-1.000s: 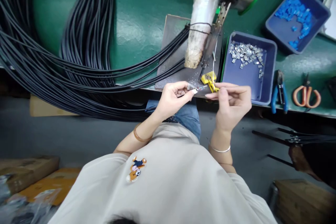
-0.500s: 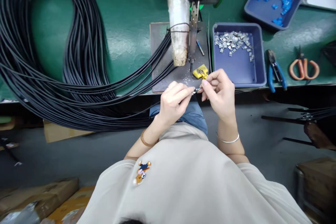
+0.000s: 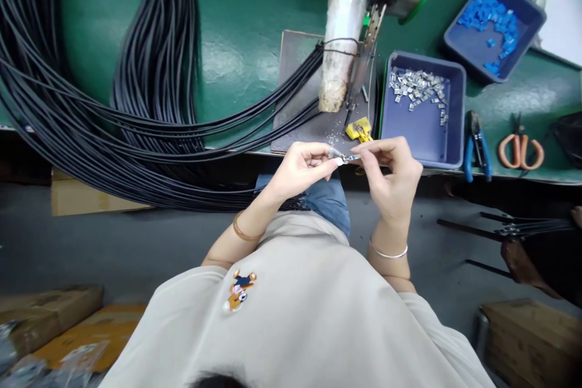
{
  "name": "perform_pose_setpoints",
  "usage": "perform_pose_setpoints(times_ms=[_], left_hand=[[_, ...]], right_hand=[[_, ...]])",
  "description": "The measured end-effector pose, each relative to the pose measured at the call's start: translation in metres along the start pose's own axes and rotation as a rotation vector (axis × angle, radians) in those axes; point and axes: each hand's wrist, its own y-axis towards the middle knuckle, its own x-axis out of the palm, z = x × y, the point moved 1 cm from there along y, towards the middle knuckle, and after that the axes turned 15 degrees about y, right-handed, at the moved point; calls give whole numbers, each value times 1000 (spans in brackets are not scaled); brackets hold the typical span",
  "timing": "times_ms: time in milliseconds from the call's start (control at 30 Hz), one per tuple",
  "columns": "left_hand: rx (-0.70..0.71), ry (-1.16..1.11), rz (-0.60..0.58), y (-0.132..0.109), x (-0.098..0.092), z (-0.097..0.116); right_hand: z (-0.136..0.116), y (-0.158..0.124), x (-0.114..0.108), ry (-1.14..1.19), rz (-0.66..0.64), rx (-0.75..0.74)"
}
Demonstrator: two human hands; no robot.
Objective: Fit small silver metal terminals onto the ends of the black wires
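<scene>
At left hand (image 3: 302, 168), wires (image 3: 351, 158) indistinct.

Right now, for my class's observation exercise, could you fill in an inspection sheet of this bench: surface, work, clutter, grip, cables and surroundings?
Surface: green table; dark board with pale crumbs.
Work: small wired piece between the hands; detail too small to tell.
Clutter: yellow object, tray of metal parts, tray of blue parts, blue-handled pliers, orange-handled cutters.
Grip: left hand pinches the piece; right hand pinches at its wire end.
Cables: black cables looped at left; some run onto the board, others pass below the table's front edge.
Surroundings: cardboard boxes on both sides.
</scene>
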Motion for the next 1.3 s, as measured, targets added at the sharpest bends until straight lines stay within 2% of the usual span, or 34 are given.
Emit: perform_pose_setpoints(times_ms=[67, 133, 233, 333, 467, 567, 733, 900, 967, 1100, 1200, 1233, 1300], left_hand=[[-8, -11, 28, 1, 2, 0], [3, -7, 44, 1, 4, 0], [35, 18, 51, 1, 6, -1], [65, 59, 62, 1, 7, -2], [87, 142, 115, 0, 8, -3], [155, 271, 203, -1, 9, -4], [347, 561, 366, -4, 13, -5], [464, 683, 483, -7, 18, -6], [505, 713, 518, -7, 19, -7], [572, 771, 566, -6, 22, -10], [562, 752, 563, -8, 21, -10], [525, 703, 522, -8, 19, -8], [397, 515, 358, -9, 15, -5]], right_hand=[[-3, -3, -2, -18, 107, -5], [-7, -6, -5, -100, 146, -38], [-10, -7, -5, -257, 24, -101], [-10, -6, -2, -318, -113, -149], [-5, -5, 1, -343, -127, -172], [-2, -5, 4, -367, -127, -170], [-1, -5, 10, -317, -85, -35], [0, -3, 16, -16, -79, 179], [-1, -3, 17, 13, -65, 194], [-4, -3, 16, -89, -35, 141], [-3, -1, 15, 35, -62, 195], [-2, 0, 14, 109, -84, 232], [0, 2, 14, 227, -129, 289]])
